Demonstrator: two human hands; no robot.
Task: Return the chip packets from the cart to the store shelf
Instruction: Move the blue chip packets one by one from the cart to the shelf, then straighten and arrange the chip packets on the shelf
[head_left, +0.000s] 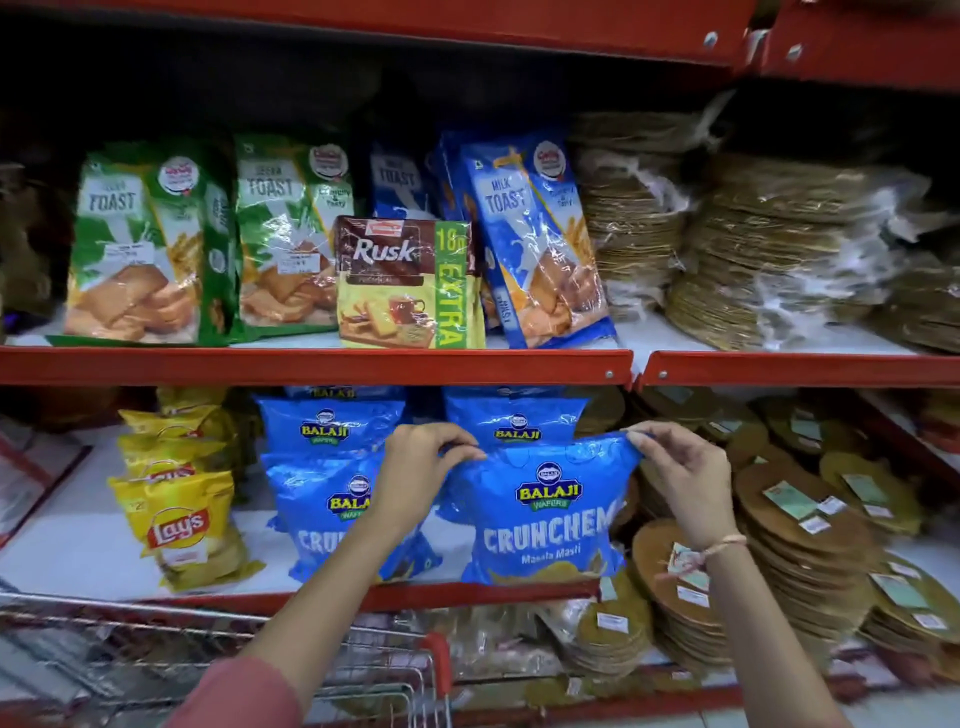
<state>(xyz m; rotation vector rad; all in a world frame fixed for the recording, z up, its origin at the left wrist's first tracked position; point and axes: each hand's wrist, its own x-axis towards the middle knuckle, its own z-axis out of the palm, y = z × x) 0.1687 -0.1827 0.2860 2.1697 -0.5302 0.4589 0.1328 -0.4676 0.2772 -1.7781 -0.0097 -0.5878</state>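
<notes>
Head view: the left hand (423, 457) pinches the top left corner of a blue Balaji Crunchem packet (545, 514), thumb and fingers closed on the seal. The right hand (680, 467) pinches the top right corner of the same packet in the same manner; a thread band (724, 545) sits on that wrist. The packet stands upright at the front of the lower shelf (78, 556), its bottom edge resting at the red shelf lip. Further blue Balaji packets (332, 457) stand just beside it on the left and directly behind it. Yellow Lay's packets (179, 519) are stacked further left on the same shelf. Stacks of flat round discs in clear wrap (810, 519) occupy the right side. The upper shelf (311, 364) carries toast packets (140, 244) and a Rusk pack (405, 283). The wire cart (156, 654) sits below, at the lower left.
</notes>
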